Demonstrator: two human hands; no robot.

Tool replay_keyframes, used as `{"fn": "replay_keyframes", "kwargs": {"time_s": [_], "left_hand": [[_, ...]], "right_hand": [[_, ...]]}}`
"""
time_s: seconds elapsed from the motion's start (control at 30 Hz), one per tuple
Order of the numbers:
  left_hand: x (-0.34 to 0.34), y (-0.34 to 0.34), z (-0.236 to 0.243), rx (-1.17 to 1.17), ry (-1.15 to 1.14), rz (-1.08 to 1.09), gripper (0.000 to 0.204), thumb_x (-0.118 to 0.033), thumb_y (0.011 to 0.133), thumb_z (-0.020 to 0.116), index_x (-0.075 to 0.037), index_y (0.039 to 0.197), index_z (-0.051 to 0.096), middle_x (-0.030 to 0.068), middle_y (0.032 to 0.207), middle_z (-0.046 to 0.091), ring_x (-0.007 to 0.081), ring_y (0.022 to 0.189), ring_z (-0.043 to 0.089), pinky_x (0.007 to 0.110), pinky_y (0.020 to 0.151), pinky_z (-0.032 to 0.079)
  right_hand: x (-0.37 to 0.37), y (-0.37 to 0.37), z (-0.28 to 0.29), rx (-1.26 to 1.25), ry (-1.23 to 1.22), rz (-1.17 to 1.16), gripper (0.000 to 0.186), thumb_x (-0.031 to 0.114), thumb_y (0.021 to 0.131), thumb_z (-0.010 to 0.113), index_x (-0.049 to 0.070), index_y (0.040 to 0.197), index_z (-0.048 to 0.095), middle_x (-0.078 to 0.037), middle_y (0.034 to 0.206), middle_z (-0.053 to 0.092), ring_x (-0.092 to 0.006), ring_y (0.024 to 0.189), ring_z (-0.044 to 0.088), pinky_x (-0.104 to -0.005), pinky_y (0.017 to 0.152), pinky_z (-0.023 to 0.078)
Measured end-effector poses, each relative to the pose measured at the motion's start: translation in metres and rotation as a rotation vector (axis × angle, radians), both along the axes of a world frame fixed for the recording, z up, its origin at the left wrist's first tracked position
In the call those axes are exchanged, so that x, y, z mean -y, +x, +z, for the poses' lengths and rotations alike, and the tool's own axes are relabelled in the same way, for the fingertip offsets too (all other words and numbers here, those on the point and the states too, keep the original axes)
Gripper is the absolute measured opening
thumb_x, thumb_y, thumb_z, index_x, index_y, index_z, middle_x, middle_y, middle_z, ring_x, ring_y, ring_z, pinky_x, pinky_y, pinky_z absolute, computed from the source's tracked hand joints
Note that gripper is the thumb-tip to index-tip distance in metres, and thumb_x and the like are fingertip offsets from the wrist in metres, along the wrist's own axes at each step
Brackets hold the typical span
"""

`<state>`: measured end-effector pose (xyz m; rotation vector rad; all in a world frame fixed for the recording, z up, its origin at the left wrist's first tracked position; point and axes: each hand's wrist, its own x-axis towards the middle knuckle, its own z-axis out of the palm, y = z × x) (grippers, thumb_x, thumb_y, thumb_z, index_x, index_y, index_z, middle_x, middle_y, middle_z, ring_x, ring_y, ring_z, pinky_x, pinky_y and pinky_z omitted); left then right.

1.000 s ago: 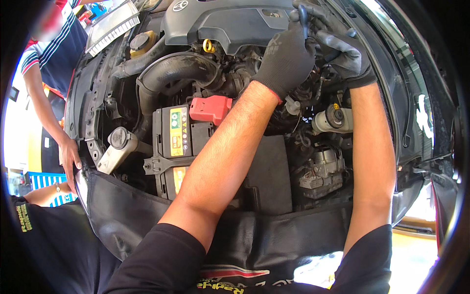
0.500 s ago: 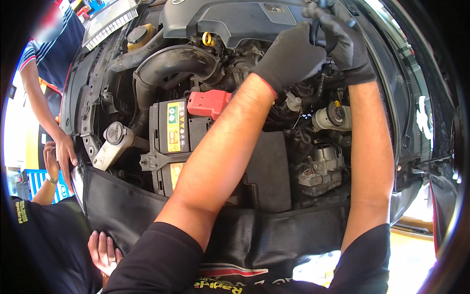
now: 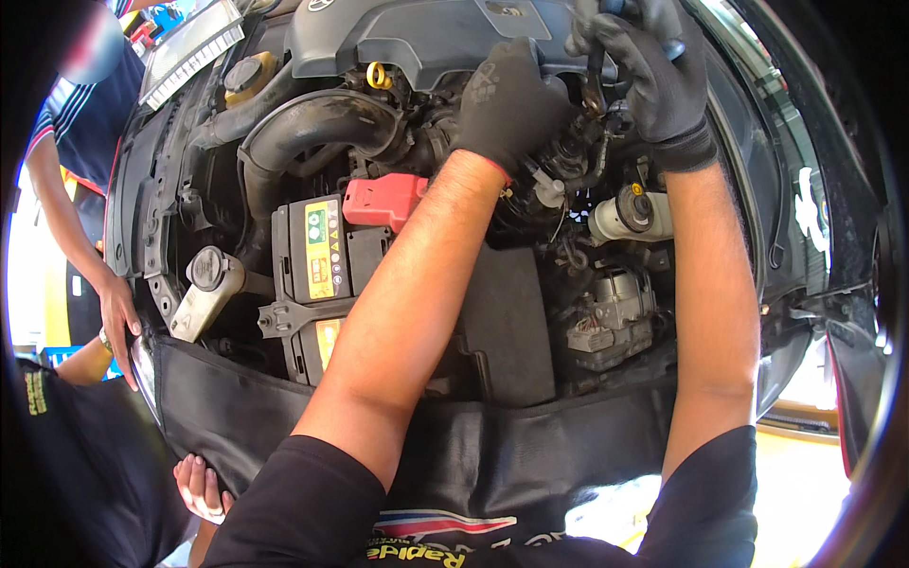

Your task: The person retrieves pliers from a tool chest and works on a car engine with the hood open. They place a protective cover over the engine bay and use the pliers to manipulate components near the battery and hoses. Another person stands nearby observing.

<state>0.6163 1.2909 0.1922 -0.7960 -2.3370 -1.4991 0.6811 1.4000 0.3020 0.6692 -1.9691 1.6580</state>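
My left hand (image 3: 514,106), in a dark grey work glove, is curled with its back toward me, over the engine just in front of the dark plastic engine cover (image 3: 417,43). Its fingertips are hidden, so whatever it may grip does not show. To its right my right hand (image 3: 653,90), gloved alike, has its fingers bent round a dark rod-like tool (image 3: 593,80). The tool points down and ends in a brownish metal tip near the hoses at the back of the engine. Part of it is covered by the glove.
A battery (image 3: 312,251) with a red terminal cover (image 3: 383,199) lies under my left forearm. Nearby are a thick black intake hose (image 3: 317,123), a yellow dipstick loop (image 3: 379,76) and a fluid reservoir (image 3: 630,216). A black fender cover (image 3: 559,435) drapes the front edge. Co-workers' hands (image 3: 118,317) rest at left.
My left hand has moved left, away from my right hand, and the tool's lower end now shows between them. The whole view has shifted slightly.
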Motion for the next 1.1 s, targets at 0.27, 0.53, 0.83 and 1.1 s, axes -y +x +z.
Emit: {"fn": "replay_keyframes", "kwargs": {"time_s": [0.27, 0.53, 0.83, 1.1], "left_hand": [[-0.002, -0.002, -0.006, -0.051, 0.006, 0.038, 0.032, -0.024, 0.085, 0.064, 0.002, 0.103, 0.068, 0.0238, 0.107, 0.069, 0.0403, 0.104, 0.066, 0.049, 0.094, 0.051], [-0.002, -0.004, -0.005, -0.077, -0.001, 0.014, 0.034, -0.026, 0.084, 0.066, 0.003, 0.101, 0.067, 0.0244, 0.104, 0.069, 0.0411, 0.101, 0.066, 0.049, 0.092, 0.051], [0.0, -0.005, -0.005, -0.072, 0.01, -0.017, 0.033, -0.025, 0.084, 0.066, 0.004, 0.101, 0.067, 0.0238, 0.102, 0.069, 0.0412, 0.1, 0.066, 0.049, 0.092, 0.051], [0.003, -0.009, -0.004, -0.001, 0.066, -0.131, 0.031, -0.025, 0.088, 0.065, 0.004, 0.099, 0.067, 0.0204, 0.092, 0.072, 0.0369, 0.085, 0.07, 0.045, 0.083, 0.055]], "right_hand": [[-0.135, -0.008, 0.036, -0.001, -0.29, 0.136, 0.027, 0.012, 0.097, 0.055, -0.002, 0.12, 0.06, -0.015, 0.104, 0.065, -0.0326, 0.103, 0.064, -0.0539, 0.1, 0.051], [-0.193, -0.004, 0.017, -0.098, -0.594, -0.416, 0.029, 0.009, 0.092, 0.054, -0.004, 0.117, 0.06, -0.019, 0.102, 0.064, -0.0356, 0.095, 0.064, -0.0656, 0.101, 0.049], [-0.115, 0.001, 0.028, 0.06, -0.512, -0.102, 0.052, 0.009, 0.091, 0.05, 0.006, 0.143, 0.05, -0.023, 0.125, 0.064, -0.0347, 0.11, 0.067, -0.0497, 0.094, 0.058], [-0.072, 0.009, 0.05, 0.104, -0.48, 0.071, 0.046, 0.009, 0.092, 0.049, 0.005, 0.138, 0.055, -0.023, 0.142, 0.058, -0.0413, 0.13, 0.057, -0.0616, 0.109, 0.048]]}}
